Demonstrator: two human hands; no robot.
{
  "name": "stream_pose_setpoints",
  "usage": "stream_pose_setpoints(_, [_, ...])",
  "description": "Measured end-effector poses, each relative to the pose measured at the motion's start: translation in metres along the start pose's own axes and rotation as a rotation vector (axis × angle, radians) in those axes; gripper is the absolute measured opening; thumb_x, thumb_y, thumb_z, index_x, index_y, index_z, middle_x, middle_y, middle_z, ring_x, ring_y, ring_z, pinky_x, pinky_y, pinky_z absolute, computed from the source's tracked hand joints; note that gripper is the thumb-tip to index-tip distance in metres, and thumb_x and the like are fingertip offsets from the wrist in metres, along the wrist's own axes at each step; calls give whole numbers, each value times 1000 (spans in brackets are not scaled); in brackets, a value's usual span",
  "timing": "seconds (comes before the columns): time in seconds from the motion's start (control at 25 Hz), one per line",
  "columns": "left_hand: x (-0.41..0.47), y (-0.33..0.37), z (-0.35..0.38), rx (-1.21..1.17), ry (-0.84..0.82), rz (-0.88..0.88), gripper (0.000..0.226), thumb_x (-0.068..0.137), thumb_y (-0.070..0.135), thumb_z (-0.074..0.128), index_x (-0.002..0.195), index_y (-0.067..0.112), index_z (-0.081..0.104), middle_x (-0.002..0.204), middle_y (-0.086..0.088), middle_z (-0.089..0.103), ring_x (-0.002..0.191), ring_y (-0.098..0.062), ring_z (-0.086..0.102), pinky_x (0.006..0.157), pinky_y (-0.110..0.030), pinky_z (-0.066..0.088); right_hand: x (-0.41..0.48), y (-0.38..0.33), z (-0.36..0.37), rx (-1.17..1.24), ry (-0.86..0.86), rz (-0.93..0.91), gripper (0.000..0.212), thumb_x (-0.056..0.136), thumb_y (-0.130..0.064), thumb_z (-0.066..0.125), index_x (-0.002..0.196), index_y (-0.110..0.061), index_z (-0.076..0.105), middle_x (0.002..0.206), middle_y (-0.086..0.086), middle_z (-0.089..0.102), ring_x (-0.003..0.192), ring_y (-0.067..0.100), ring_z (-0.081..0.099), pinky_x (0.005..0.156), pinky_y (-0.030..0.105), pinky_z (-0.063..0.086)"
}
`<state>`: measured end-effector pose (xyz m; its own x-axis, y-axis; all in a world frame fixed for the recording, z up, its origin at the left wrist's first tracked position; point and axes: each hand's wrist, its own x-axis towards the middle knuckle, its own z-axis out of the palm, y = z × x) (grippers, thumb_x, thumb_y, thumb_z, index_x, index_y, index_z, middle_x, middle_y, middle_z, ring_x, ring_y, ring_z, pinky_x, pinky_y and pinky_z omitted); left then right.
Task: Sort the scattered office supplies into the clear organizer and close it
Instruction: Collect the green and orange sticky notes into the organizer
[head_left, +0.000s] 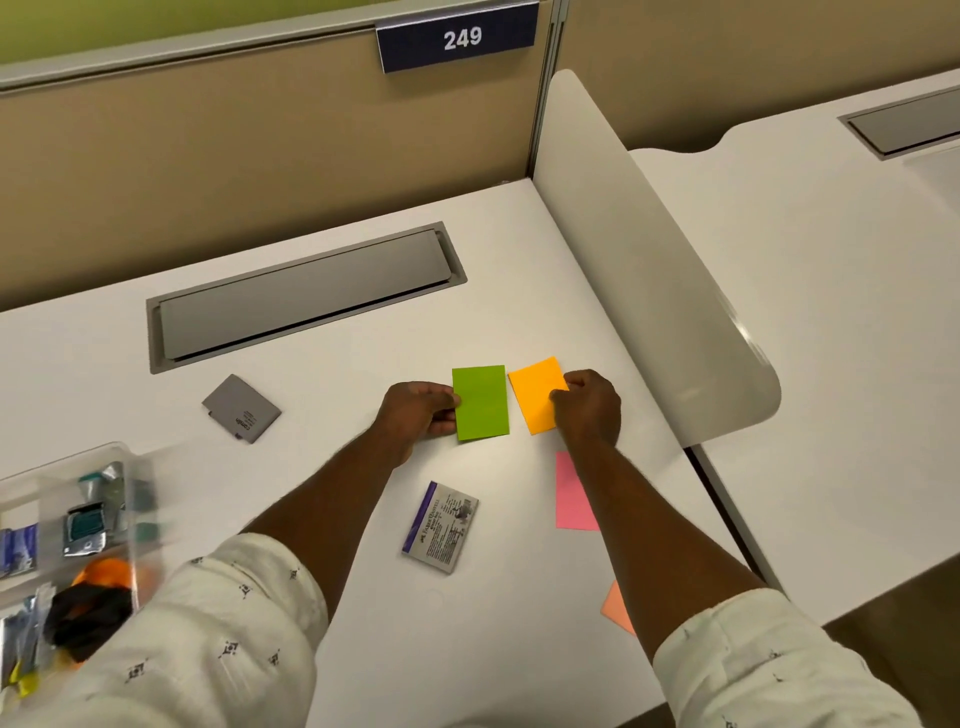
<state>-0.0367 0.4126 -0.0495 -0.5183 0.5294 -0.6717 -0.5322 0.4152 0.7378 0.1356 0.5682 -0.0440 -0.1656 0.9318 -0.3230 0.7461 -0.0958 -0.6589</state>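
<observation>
The white desk (322, 395) has a gray hatch cover (306, 296) set into it. On it lie a flat gray case (241, 409), a Faber-Castell packet (440, 527), a pink note (570, 493) and a peach note (616, 605). The clear organizer (136, 519) stands at the left. Whether the green note (480, 402) and orange note (535, 392) touch it is unclear.

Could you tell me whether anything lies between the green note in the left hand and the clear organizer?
Nothing visible blocks it. The left hand holds the green note; bare desk runs to the clear organizer at lower left. The gray pad lies farther back, off that line.
</observation>
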Motion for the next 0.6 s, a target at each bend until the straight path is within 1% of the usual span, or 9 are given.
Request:
stream_pose_setpoints(0.08, [-6, 2, -7, -14, 13, 7, 6, 83, 0, 72, 88, 1, 71, 84, -18, 75, 74, -28, 74, 70, -40, 62, -1, 3, -4, 80, -23, 50, 23, 83, -15, 71, 105, -16, 76, 109, 4, 73, 100, 23, 66, 80, 24, 43])
stream_pose_setpoints(0.16, [-16, 6, -17, -24, 19, 35, 7, 82, 0, 72, 89, 0, 71, 82, -17, 75, 72, -27, 74, 67, -37, 62, -3, 0, -7, 65, -117, 57, 21, 89, -21, 70, 107, -13, 77, 114, 7, 73, 101, 22, 66, 85, 24, 45])
stream_pose_setpoints(0.2, [-22, 8, -23, -19, 21, 55, 8, 82, 0, 73, 89, 0, 72, 81, -15, 76, 70, -25, 73, 65, -34, 61, -6, -1, -9, 81, -148, 73, 21, 90, -21, 70, 107, -12, 77, 114, 9, 72, 102, 25, 66, 90, 28, 48])
stream_pose_setpoints(0.24, [-27, 9, -30, -9, 25, 75, 7, 81, 0, 73, 88, 2, 72, 80, -12, 76, 68, -23, 73, 63, -32, 61, -10, -2, -11, 173, -164, 121, 17, 88, -18, 71, 102, -12, 78, 112, 11, 73, 101, 28, 67, 91, 33, 52])
stream_pose_setpoints(0.28, [-33, 11, -36, -4, 33, 91, 7, 81, 1, 74, 87, 3, 73, 78, -10, 76, 66, -20, 72, 62, -31, 60, -17, -5, -13, 318, -178, 177, 10, 84, -13, 74, 93, -13, 79, 107, 13, 74, 94, 29, 69, 85, 36, 55])
stream_pose_setpoints(0.32, [-40, 12, -44, -7, 43, 108, 6, 81, 1, 74, 86, 4, 73, 77, -9, 75, 65, -19, 71, 63, -31, 61, -27, -7, -17, 449, -189, 239, 9, 80, -8, 75, 84, -16, 79, 101, 14, 75, 86, 28, 70, 74, 34, 55])
stream_pose_setpoints(0.36, [-48, 12, -53, -19, 55, 124, 6, 80, 1, 74, 86, 5, 73, 78, -10, 75, 66, -19, 70, 65, -32, 61, -35, -9, -19, 541, -217, 269, 13, 78, -5, 75, 78, -18, 78, 97, 13, 76, 78, 24, 70, 66, 31, 53])
stream_pose_setpoints(0.4, [-56, 13, -62, -33, 68, 140, 6, 80, 2, 75, 86, 4, 74, 79, -11, 74, 66, -20, 69, 67, -33, 62, -45, -11, -20, 584, -255, 274, 14, 77, -4, 73, 77, -17, 78, 95, 11, 76, 73, 21, 70, 62, 28, 50])
stream_pose_setpoints(0.6, [-99, 8, -111, -112, 123, 190, 4, 83, 2, 73, 86, 4, 74, 77, -10, 74, 67, -19, 70, 61, -30, 60, -90, -31, -21, 706, -392, 255, 15, 78, -1, 69, 84, -11, 78, 91, 8, 77, 78, 22, 72, 68, 31, 54])
